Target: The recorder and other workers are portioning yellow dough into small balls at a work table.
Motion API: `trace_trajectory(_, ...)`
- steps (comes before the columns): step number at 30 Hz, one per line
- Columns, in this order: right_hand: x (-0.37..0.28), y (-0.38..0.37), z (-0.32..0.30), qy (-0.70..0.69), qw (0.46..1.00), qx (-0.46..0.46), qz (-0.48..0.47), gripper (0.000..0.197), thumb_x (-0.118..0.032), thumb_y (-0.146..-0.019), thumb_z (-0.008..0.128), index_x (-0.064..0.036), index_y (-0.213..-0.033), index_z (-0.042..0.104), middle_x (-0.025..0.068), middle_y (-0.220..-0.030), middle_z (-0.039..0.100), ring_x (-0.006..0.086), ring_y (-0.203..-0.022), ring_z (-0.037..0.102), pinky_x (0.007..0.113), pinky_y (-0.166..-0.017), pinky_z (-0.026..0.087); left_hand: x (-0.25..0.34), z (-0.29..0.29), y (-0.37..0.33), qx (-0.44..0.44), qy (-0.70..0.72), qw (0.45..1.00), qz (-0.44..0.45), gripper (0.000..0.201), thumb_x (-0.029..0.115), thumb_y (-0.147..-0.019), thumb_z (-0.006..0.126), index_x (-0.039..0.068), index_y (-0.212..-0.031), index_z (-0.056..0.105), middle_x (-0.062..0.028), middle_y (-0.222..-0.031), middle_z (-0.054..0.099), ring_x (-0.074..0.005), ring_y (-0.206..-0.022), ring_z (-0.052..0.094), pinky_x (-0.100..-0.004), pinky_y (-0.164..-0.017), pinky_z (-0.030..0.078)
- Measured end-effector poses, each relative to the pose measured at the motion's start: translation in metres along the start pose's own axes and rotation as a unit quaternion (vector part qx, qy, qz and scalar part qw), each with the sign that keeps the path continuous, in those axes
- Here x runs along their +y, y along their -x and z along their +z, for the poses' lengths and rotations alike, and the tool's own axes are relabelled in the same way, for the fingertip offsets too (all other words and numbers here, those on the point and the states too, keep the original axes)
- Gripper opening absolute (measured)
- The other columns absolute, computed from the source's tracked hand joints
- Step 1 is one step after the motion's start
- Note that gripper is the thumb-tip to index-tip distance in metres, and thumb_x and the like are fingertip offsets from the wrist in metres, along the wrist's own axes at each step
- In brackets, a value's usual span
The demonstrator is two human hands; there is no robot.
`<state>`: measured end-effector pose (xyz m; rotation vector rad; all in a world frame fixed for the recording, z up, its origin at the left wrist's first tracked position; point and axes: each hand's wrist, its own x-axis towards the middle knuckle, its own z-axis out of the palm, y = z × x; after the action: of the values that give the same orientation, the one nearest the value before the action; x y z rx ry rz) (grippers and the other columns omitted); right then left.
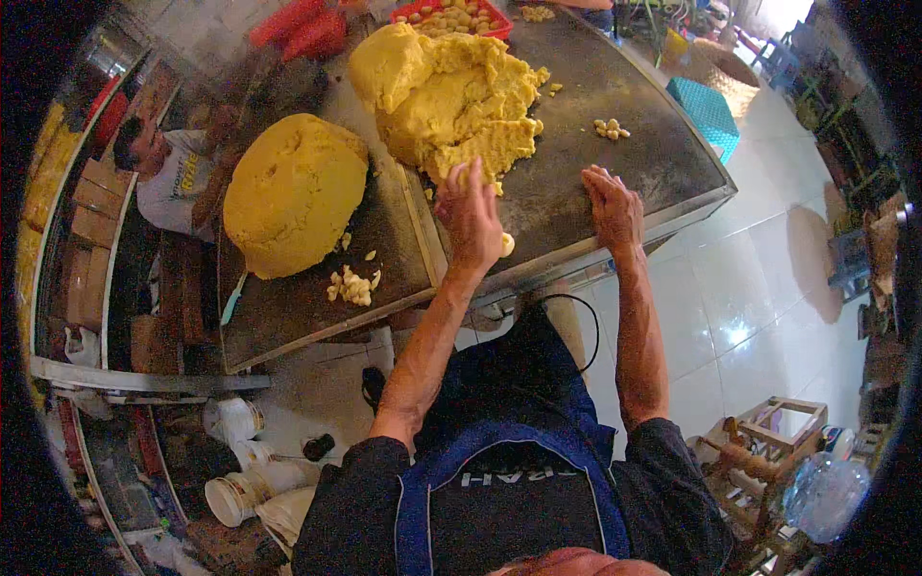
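Note:
A big ragged mass of yellow dough (451, 91) lies on the dark metal table (653, 163). My left hand (471, 216) reaches to its near edge, fingers touching the dough, with a small dough ball (507, 244) just beside the palm. My right hand (612, 206) rests flat on the bare table to the right, fingers spread, holding nothing. A second, smooth round mound of dough (293, 192) sits on the left tabletop.
Small dough pieces (353, 285) lie near the left mound and more dough pieces (611, 128) at the right. A red tray (451, 14) of dough balls stands at the back. A person (168, 168) is at the left. A teal stool (709, 113), white buckets (240, 485) and a water bottle (824, 494) are around.

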<state>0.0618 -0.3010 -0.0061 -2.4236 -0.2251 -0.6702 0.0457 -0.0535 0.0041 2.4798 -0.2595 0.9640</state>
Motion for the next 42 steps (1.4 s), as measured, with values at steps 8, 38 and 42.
trace_trajectory(8,0.002,0.005,0.005,-0.054,0.994,0.097,0.017,0.024,-0.020,-0.098,0.063,-0.0045,-0.115,0.071,0.0161,-0.127,0.067,0.0335,-0.119,0.064,0.040,-0.099,0.051,0.038,-0.050,0.057,-0.170,0.058,0.980,-0.088,0.075,0.024,-0.095,0.067,-0.002,-0.153,0.028,-0.0258,-0.123,0.059,-0.0406,-0.115,0.056,-0.0481,-0.099,0.043)
trace_trajectory(38,-0.017,0.001,-0.009,0.133,0.981,-0.011,-0.139,0.027,-0.018,-0.097,0.062,-0.0089,-0.123,0.065,0.0085,-0.123,0.070,0.0334,-0.113,0.066,0.045,-0.104,0.048,-0.137,-0.141,0.057,0.061,-0.108,0.970,-0.208,0.021,0.008,-0.093,0.064,-0.002,-0.111,0.064,-0.0195,-0.110,0.065,-0.0387,-0.106,0.059,-0.0486,-0.094,0.045)
trace_trajectory(42,-0.018,0.000,-0.008,-0.002,0.994,-0.108,-0.035,0.030,-0.018,-0.097,0.063,-0.0104,-0.125,0.067,0.0097,-0.120,0.071,0.0323,-0.111,0.068,0.044,-0.105,0.047,-0.152,-0.162,0.067,-0.046,-0.060,0.968,-0.241,0.024,0.010,-0.093,0.063,0.000,-0.114,0.069,-0.0179,-0.115,0.066,-0.0375,-0.107,0.059,-0.0479,-0.095,0.046)
